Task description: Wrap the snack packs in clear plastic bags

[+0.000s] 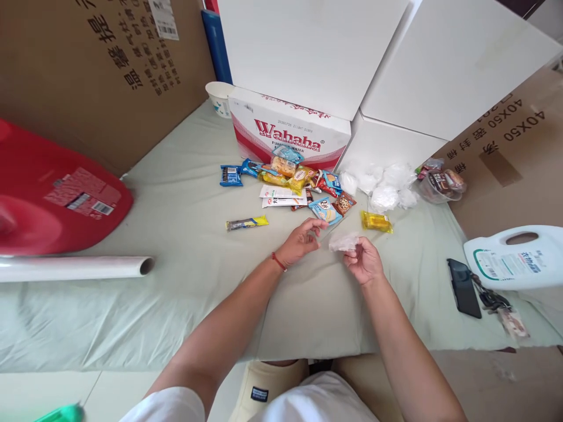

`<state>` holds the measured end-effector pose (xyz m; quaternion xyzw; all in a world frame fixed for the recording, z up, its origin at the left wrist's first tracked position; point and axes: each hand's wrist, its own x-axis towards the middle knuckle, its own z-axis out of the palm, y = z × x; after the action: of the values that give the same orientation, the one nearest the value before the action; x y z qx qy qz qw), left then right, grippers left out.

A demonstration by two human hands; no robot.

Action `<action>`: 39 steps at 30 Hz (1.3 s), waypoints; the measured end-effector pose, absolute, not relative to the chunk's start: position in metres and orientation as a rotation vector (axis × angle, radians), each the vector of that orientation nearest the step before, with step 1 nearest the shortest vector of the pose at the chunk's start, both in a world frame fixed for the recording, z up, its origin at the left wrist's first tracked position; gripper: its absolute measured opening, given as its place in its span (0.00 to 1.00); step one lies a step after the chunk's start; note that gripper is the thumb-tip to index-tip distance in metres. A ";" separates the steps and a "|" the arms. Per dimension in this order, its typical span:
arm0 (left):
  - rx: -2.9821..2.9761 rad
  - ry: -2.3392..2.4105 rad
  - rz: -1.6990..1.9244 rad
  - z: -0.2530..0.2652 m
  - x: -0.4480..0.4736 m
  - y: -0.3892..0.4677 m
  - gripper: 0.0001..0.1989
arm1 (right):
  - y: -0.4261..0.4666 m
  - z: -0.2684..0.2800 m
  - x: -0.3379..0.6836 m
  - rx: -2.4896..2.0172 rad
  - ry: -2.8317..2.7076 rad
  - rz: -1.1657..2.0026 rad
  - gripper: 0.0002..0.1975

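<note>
Both forearms reach in from the near side. The right hand [364,261] pinches crumpled translucent plastic [344,241] between the hands, its outline hard to make out. The left hand [302,241], loosely open with bent fingers, is near a pale blue packet [324,208]. The right arm is cut off.

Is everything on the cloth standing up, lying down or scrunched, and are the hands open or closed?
Left hand: partly open, fingers bent
Right hand: closed on clear plastic
Clear plastic: crumpled, held
White plastic bags: scrunched in a heap
Yellow packet: lying down
Paper cup: standing up
Phone: lying flat
Tube: lying down, end open
</note>
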<state>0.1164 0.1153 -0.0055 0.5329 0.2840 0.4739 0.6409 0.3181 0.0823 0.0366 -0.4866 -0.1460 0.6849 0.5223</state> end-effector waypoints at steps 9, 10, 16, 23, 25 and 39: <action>1.376 0.770 1.049 -0.011 0.127 0.107 0.20 | 0.094 0.028 0.289 -1.327 -0.551 1.614 0.13; 1.343 0.760 1.053 -0.012 0.127 0.108 0.19 | 0.096 0.028 0.286 -1.324 -0.580 1.610 0.13; 1.289 0.750 0.983 -0.009 0.122 0.108 0.21 | 0.095 0.028 0.287 -1.260 -0.685 1.599 0.18; 1.221 0.727 1.009 -0.010 0.124 0.108 0.21 | 0.082 0.025 0.289 -1.229 -0.809 1.544 0.19; 1.234 0.750 1.003 -0.012 0.124 0.110 0.21 | 0.079 0.024 0.288 -1.215 -0.814 1.534 0.19; 1.026 0.717 1.143 -0.011 0.122 0.115 0.22 | 0.073 0.019 0.309 -1.257 -0.766 1.379 0.19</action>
<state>0.1218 0.1150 -0.0110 0.4539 0.3173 0.5054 0.6617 0.3086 0.0725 0.0189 -0.5273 -0.3214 0.5784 0.5330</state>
